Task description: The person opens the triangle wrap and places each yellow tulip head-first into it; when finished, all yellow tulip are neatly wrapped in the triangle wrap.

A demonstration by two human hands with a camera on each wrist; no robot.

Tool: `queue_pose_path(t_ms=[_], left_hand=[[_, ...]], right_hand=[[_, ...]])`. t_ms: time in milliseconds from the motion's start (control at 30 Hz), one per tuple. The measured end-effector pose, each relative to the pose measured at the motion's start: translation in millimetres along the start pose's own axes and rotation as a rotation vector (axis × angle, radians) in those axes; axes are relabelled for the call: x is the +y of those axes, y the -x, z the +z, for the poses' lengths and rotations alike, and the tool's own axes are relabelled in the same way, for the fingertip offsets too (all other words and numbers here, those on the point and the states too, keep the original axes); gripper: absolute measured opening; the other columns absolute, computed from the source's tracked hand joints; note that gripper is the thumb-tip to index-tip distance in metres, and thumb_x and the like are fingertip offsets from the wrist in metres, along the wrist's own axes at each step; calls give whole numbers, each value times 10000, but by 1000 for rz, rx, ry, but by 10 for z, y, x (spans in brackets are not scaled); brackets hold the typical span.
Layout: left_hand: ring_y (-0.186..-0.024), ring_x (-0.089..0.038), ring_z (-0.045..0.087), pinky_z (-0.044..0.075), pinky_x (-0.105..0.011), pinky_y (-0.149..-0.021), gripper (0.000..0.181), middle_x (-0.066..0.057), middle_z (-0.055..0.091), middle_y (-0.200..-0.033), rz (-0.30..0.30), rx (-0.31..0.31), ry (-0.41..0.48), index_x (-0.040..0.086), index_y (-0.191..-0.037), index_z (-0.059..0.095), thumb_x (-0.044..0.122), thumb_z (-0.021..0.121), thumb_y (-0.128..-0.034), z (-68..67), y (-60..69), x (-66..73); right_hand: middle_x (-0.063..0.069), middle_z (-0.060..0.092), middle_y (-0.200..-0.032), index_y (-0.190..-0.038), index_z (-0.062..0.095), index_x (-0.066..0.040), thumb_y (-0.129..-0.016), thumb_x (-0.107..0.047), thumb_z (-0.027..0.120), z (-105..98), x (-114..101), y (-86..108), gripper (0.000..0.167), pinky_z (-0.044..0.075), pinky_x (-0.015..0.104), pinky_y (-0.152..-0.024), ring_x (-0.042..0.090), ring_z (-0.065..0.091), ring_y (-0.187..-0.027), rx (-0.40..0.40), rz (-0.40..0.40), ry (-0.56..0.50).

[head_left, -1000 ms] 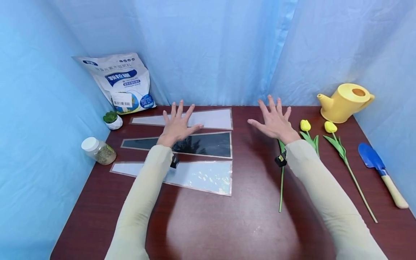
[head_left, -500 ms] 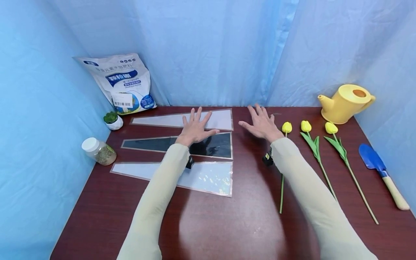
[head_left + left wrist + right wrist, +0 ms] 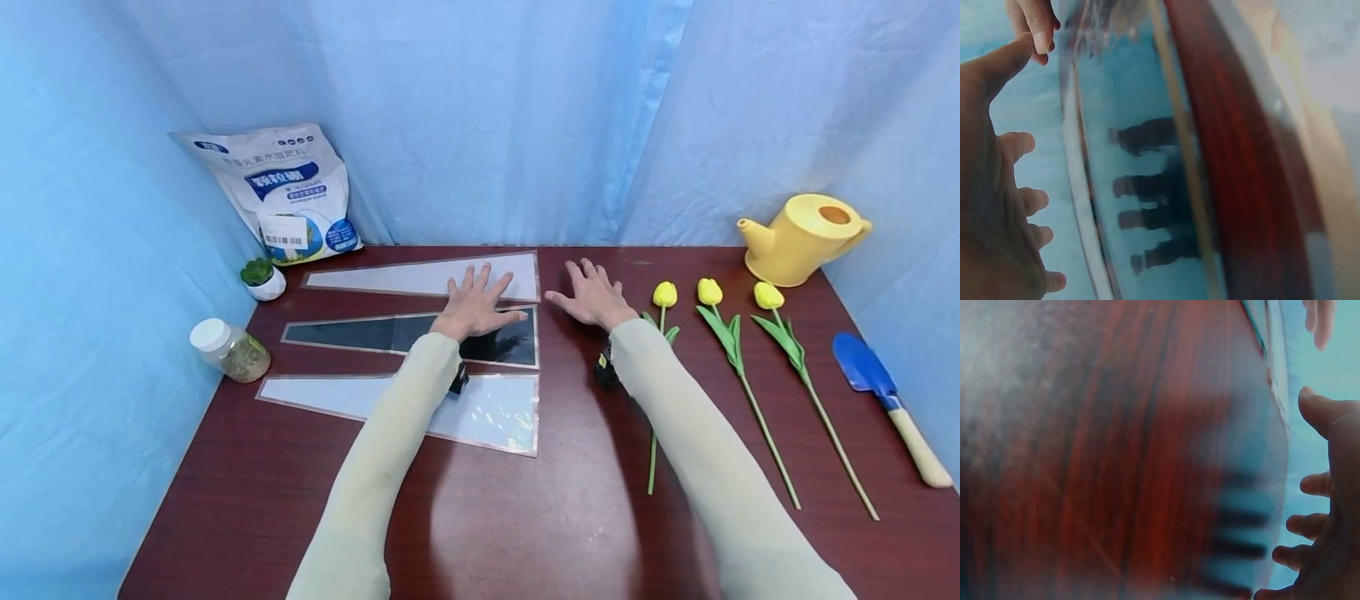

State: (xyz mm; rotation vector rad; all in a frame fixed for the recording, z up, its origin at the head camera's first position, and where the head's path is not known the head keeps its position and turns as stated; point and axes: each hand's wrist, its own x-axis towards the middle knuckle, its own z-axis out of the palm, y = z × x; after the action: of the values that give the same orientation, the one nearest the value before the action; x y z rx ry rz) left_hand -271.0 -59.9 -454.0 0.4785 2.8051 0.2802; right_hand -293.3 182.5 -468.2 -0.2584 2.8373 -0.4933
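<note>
My left hand (image 3: pixel 478 308) is held with fingers spread over the dark tapered panel (image 3: pixel 348 332) and the upper white tapered panel (image 3: pixel 397 278). In the left wrist view its fingers (image 3: pixel 1034 201) mirror in a glossy surface and appear apart from it. To the right of the panels, my right hand (image 3: pixel 591 298) is spread above the bare wood, its thumb toward the left hand. Neither hand holds anything. A lower white tapered panel (image 3: pixel 487 417) lies partly under the left sleeve. Just right of the right hand lies a yellow tulip (image 3: pixel 664 294), its stem partly hidden by the sleeve.
Two more yellow tulips (image 3: pixel 709 292), a blue trowel (image 3: pixel 862 364) and a yellow watering can (image 3: pixel 795 237) are on the right. A white fertilizer bag (image 3: pixel 292 196), a small potted succulent (image 3: pixel 262 282) and a white-lidded jar (image 3: pixel 236 350) stand at the left. Blue curtains (image 3: pixel 487 125) enclose the table (image 3: pixel 570 500).
Both hands have come closer together: the left has moved right and toward the person, the right has moved left and slightly nearer. The tulips, panels and other objects lie where they were.
</note>
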Motion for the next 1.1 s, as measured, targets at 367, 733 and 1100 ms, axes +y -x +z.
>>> queue_pose_path(t_ms=[367,733,1100], left_hand=[[-1581,-382,-45,55,-651,-1241,845,-93,-18,-1712,16,-110,13,355,-1614,109,749,404,-927,126,-27,37],[-1580,-389,-23,94,-658,-1234,828,-99,-6,-1712,22,-111,10,345,-1611,153,740,412,-931,131,-40,36],[-1577,-402,10,118,-675,-1222,804,-105,21,-1711,26,-103,7,367,-1602,184,737,423,-930,141,-75,60]], right_hand=[[273,106,-1655,-1592,199,-59,-994,-609,432,110,-54,-74,845,99,798,-1128,528,49,-1525,-10,24,41],[263,78,-1661,-1583,217,-65,-979,-624,457,162,-105,-179,857,90,811,-1117,516,15,-1534,8,87,45],[288,176,-1619,-1513,324,-29,-956,-569,561,150,-200,-184,811,95,823,-1100,517,74,-1517,89,151,-37]])
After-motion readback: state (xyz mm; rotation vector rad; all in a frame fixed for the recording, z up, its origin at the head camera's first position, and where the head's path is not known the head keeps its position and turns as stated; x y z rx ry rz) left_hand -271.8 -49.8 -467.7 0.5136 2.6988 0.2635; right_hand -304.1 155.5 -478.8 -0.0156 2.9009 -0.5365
